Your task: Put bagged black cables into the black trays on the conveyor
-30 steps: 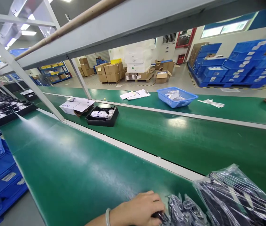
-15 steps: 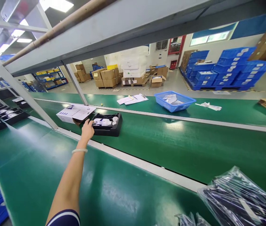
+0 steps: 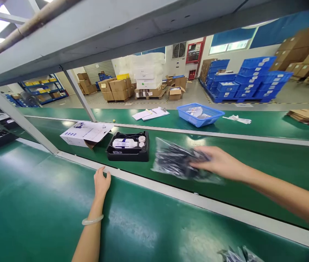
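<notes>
My right hand (image 3: 216,162) reaches out over the green belt and grips a clear plastic bag of dark parts (image 3: 176,161). The bag hangs just right of a black tray (image 3: 128,148) that carries a white device and small round parts. My left hand (image 3: 101,181) rests on the green near table beside the grey rail, fingers loosely apart, holding nothing, a short way in front of the tray. A white printed box (image 3: 85,133) with an open flap lies left of the tray.
A slanted metal frame post (image 3: 18,118) stands at the left. On the far belt lie papers (image 3: 150,114), a blue basket (image 3: 199,114), white gloves and flat cardboard. More bagged parts (image 3: 239,254) peek in at the bottom edge. Black trays sit far left.
My left hand has drawn back from the black tray to the near table. My right hand has come into view, carrying a bag of dark parts out beside the tray.
</notes>
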`<state>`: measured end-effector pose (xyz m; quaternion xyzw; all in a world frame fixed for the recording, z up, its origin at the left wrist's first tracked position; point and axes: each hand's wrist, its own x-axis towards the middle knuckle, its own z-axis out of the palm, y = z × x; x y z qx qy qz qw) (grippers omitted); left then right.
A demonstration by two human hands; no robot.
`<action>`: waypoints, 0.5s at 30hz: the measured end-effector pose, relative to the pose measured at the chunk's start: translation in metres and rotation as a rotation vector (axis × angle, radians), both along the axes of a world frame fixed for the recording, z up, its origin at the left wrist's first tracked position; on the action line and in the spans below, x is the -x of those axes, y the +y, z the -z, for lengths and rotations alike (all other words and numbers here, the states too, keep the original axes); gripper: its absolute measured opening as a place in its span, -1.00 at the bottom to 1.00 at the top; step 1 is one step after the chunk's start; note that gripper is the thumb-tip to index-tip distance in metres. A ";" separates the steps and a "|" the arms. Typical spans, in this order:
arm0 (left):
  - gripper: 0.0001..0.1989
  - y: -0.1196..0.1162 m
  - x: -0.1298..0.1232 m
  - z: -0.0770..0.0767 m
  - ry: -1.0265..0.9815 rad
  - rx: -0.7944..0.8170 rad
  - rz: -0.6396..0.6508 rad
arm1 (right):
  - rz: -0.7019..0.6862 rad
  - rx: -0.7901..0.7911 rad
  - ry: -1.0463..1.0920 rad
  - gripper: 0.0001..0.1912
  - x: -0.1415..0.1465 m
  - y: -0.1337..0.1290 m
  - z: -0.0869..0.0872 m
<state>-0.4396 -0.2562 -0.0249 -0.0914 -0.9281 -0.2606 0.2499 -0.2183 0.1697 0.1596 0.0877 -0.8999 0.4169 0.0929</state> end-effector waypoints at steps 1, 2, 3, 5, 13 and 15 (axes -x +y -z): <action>-0.56 0.000 0.001 0.000 -0.001 0.003 0.015 | -0.048 -0.032 0.057 -0.80 0.032 -0.015 -0.009; -0.57 0.001 0.001 0.000 -0.001 0.010 0.033 | -0.064 -0.077 0.111 -0.83 0.064 -0.030 -0.015; -0.57 0.001 0.002 0.000 0.000 0.018 0.050 | -0.070 -0.137 0.158 -0.86 0.094 -0.045 -0.019; -0.56 0.000 0.004 0.001 0.005 0.035 0.076 | -0.054 -0.272 0.211 -0.82 0.148 -0.074 -0.019; -0.56 -0.002 0.010 0.000 -0.003 0.080 0.097 | -0.031 -0.560 0.034 -0.75 0.226 -0.118 0.048; -0.56 -0.009 0.009 -0.002 -0.011 0.086 0.103 | -0.060 -0.607 0.028 -0.73 0.229 -0.120 0.062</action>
